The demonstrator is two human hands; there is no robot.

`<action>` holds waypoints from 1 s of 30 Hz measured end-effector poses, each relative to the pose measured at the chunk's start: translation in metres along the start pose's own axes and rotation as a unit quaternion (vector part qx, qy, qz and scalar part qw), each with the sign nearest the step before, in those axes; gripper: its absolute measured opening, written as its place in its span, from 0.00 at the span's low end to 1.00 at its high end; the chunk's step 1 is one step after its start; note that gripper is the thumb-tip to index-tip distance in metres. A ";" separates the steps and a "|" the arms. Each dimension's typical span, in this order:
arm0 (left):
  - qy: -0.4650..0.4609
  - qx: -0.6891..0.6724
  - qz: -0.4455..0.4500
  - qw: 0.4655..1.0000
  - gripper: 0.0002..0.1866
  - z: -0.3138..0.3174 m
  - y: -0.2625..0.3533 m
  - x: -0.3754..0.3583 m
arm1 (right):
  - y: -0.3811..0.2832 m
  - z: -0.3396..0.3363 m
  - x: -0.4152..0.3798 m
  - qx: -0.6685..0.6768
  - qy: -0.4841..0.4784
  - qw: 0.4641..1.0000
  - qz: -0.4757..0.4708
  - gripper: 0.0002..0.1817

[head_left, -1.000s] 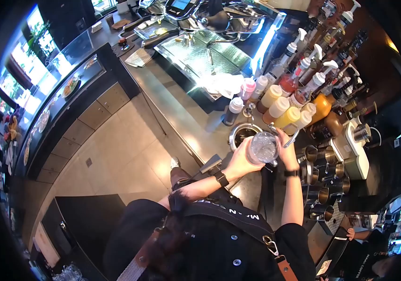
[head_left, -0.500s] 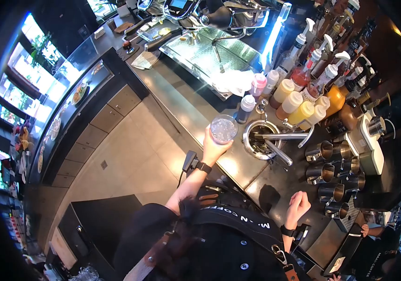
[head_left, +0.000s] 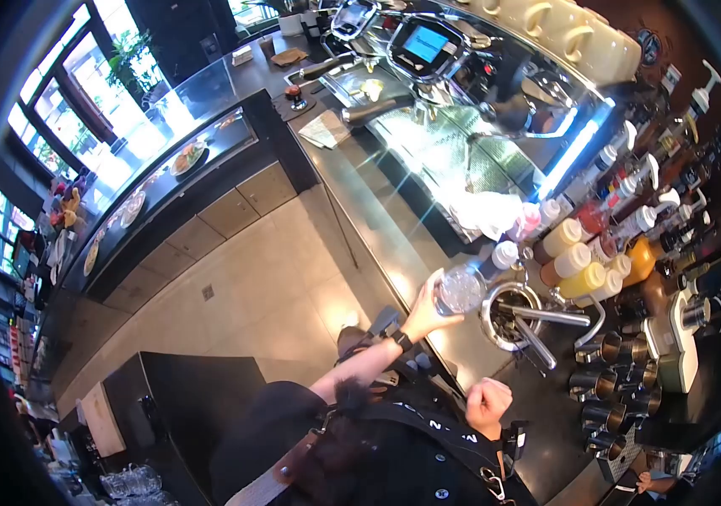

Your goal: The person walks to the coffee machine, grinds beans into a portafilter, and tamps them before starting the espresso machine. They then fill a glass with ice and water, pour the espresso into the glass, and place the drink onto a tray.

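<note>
My left hand (head_left: 429,310) is wrapped round a clear cup (head_left: 461,291) of what looks like ice or clear liquid, held above the counter edge. Close by the cup stands a dark squeeze bottle with a white cap (head_left: 503,255). Just right of the cup, a round metal-rimmed sink (head_left: 488,325) is set into the counter, with metal handles or tubes (head_left: 554,315) lying across it. My right hand (head_left: 488,403) is a closed fist in front of my body, near the counter's front edge; I see nothing in it.
Squeeze bottles (head_left: 581,282) and pump bottles (head_left: 630,181) crowd the right side. Several metal pitchers (head_left: 593,384) stand beyond the sink. At the back is an espresso machine (head_left: 428,46) with a drip tray (head_left: 428,143). A co-worker's hand (head_left: 647,481) shows at lower right.
The view has turned, so the counter sits lower and further right. My left hand still holds the cup, which now appears tilted and nearer the sink. My right hand stays closed.
</note>
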State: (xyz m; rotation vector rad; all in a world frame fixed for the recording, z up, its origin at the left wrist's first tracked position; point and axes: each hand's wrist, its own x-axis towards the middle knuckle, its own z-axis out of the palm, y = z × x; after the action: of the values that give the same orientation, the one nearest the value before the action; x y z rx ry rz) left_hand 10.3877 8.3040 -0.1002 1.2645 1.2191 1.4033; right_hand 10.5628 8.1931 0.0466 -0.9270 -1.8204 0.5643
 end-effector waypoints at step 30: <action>0.104 -0.066 -0.379 0.917 0.13 -0.509 0.021 0.044 | 0.081 0.481 0.371 0.341 0.073 0.874 0.337 0.17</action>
State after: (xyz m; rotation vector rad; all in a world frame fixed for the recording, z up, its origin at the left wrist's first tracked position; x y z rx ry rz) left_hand 9.8776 8.2867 -0.0766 0.4466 1.5085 1.0180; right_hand 10.0675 8.5498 -0.0047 -1.0398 -0.9805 1.4196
